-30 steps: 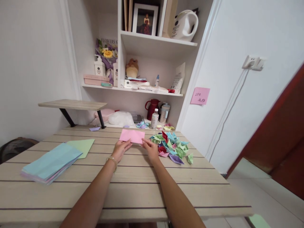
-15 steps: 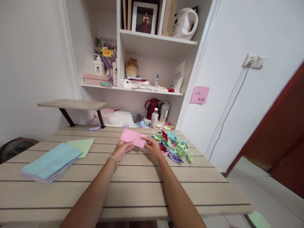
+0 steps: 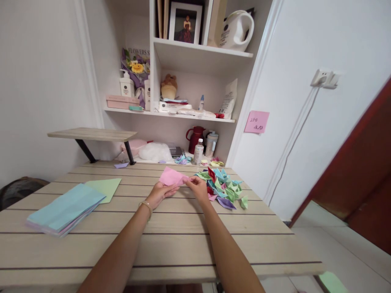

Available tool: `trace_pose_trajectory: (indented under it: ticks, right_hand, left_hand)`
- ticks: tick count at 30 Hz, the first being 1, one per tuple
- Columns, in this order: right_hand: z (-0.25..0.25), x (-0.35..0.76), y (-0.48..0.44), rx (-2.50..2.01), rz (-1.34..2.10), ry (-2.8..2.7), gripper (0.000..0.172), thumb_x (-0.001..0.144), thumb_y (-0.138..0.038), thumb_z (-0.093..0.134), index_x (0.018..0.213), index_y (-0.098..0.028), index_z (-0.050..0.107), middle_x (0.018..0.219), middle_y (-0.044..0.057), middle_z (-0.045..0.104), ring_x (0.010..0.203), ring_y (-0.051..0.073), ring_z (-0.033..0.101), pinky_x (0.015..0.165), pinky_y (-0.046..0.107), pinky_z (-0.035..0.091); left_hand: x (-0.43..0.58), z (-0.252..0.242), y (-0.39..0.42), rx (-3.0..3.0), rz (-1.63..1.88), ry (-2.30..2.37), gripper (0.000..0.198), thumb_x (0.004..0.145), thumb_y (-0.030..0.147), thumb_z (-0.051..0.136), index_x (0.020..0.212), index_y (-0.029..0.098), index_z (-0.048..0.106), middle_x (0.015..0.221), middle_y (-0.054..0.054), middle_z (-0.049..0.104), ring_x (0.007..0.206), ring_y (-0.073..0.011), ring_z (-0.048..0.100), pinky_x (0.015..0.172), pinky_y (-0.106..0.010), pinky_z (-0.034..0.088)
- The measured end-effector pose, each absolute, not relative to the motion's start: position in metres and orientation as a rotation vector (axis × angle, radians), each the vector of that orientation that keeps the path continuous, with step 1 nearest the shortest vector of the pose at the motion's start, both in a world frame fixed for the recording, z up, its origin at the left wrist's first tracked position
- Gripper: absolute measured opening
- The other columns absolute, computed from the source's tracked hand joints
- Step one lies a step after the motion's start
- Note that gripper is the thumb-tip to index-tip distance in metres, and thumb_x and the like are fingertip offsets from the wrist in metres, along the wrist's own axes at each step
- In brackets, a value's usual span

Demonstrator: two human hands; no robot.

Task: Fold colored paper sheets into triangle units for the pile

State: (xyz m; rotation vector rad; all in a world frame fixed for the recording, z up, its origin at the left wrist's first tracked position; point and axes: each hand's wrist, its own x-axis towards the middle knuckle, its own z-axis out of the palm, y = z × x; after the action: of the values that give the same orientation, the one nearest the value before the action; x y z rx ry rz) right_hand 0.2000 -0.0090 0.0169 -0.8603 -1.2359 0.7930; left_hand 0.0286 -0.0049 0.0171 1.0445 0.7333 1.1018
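A pink sheet of paper [image 3: 171, 176] is held above the middle of the slatted table [image 3: 171, 224]. My left hand [image 3: 161, 193] grips its lower left side, fingers closed beneath it and a bracelet on the wrist. The fingers of my right hand [image 3: 197, 187] pinch its right end, where the paper looks bent or folded over. Just right of that hand lies a heap of small folded paper shapes [image 3: 221, 185] in green, blue, red, pink and purple.
At the left lies a stack of blue and purple paper [image 3: 67, 207] beside a green sheet [image 3: 105, 189]. A small raised stand [image 3: 91, 133] is at the back left. Behind the table a shelf unit [image 3: 195, 116] holds a bottle [image 3: 198, 151] and a red jug [image 3: 195, 138].
The pink paper has gone from a flat rectangle to one with its right end bent in. My right hand has shifted slightly, its fingers now pinching that end.
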Motion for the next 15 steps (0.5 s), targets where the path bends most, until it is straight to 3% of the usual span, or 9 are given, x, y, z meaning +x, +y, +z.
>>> trace_pose_trajectory:
  ticks: [9,15]
  right_hand:
    - [0.0124,0.1932,-0.0052,-0.859,0.88,-1.01,0.032,0.051,-0.034,0.073,0.067,-0.014,0.055,0.05,-0.004,0.052,0.048,0.01,0.05,0.051,0.023,0.043]
    - [0.0112,0.1918,-0.0052,-0.853,0.885,-0.932,0.044,0.048,-0.031,0.076,0.084,-0.015,0.058,0.044,-0.01,0.044,0.041,0.008,0.046,0.049,0.023,0.045]
  left_hand:
    - [0.0312,0.0152,-0.0077,1.07,1.053,0.72,0.033,0.061,0.014,0.071,0.092,0.008,0.062,0.096,-0.016,0.066,0.087,-0.0217,0.063,0.077,-0.027,0.051]
    - [0.032,0.0165,-0.0083,1.048,1.075,0.742,0.032,0.058,0.012,0.072,0.089,0.007,0.063,0.088,-0.017,0.067,0.079,-0.0223,0.065,0.07,-0.027,0.053]
